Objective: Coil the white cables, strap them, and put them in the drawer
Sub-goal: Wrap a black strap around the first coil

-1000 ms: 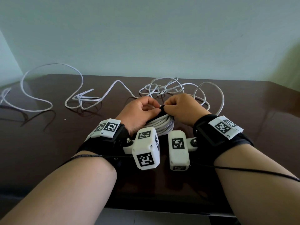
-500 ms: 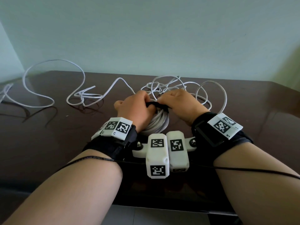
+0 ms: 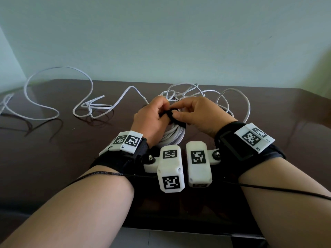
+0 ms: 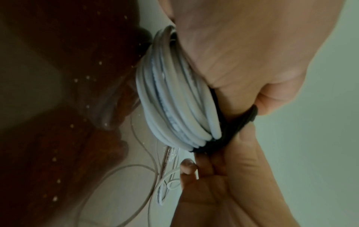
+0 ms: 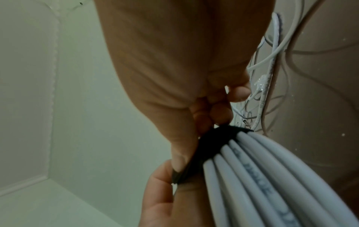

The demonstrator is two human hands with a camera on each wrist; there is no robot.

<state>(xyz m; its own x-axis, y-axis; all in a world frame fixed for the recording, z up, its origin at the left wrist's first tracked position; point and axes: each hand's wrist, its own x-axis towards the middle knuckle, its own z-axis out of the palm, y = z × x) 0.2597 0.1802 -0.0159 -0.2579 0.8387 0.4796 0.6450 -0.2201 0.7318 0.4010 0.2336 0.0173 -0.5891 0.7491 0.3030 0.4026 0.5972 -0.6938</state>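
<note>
A coil of white cable (image 3: 172, 136) stands on edge on the dark table (image 3: 53, 154), between my two hands. A black strap (image 3: 172, 117) wraps over its top. My left hand (image 3: 164, 114) pinches the strap from the left, with its palm (image 4: 242, 53) against the coil (image 4: 174, 107). My right hand (image 3: 179, 112) pinches the strap (image 5: 209, 145) from the right, its thumb on the strap's free end. The strap (image 4: 233, 127) runs tight round the bundled turns (image 5: 272, 176). The far side of the coil is hidden by my fingers.
A loose white cable (image 3: 59, 97) snakes over the left half of the table. A tangle of white cable (image 3: 189, 92) with a clear plug (image 5: 261, 83) lies just behind my hands. A pale wall stands at the back. The table's front edge (image 3: 197, 230) is near my forearms.
Both hands have shifted from gripping over the coil to pinching the strap at its top. The coil has stayed in the same spot on the table.
</note>
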